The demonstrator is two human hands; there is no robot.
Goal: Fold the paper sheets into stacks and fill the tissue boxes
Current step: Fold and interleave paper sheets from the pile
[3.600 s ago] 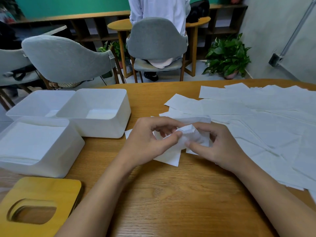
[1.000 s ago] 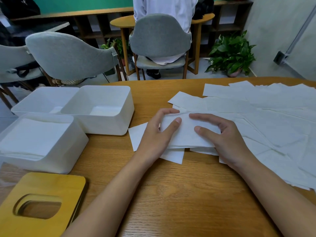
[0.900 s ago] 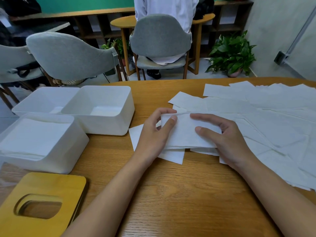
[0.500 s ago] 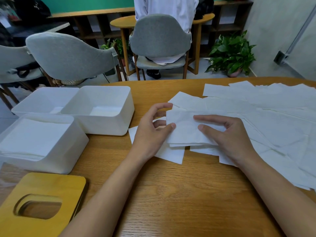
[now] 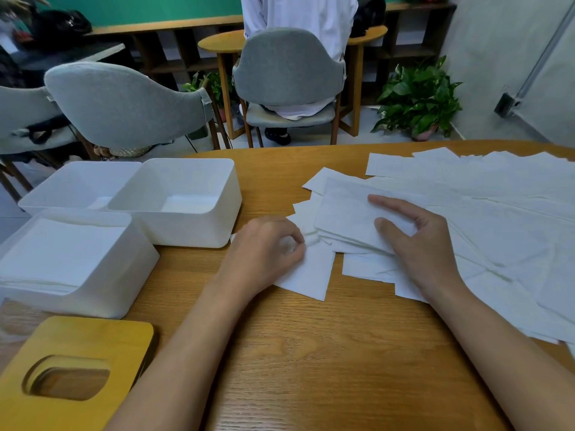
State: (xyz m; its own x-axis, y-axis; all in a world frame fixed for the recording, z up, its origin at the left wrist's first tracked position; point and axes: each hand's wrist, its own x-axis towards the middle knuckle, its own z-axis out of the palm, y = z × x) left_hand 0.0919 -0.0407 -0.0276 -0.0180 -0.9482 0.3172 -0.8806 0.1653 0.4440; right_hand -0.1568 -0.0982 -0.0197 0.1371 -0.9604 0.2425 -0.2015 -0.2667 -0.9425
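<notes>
The folded stack [image 5: 348,219] is pinned under spread right hand [image 5: 417,247] fingers. A loose sheet [image 5: 311,275] is pinched by the left hand [image 5: 267,253]; edges are best squared first.

Tissue boxes [image 5: 186,228] stand left of the paper sheets [image 5: 497,219] on the table [image 5: 311,353].

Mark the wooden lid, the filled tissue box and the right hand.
wooden lid [image 5: 93,334]: head view, top face.
filled tissue box [image 5: 102,297]: head view, outer wall.
right hand [image 5: 420,253]: head view, back of hand.
</notes>
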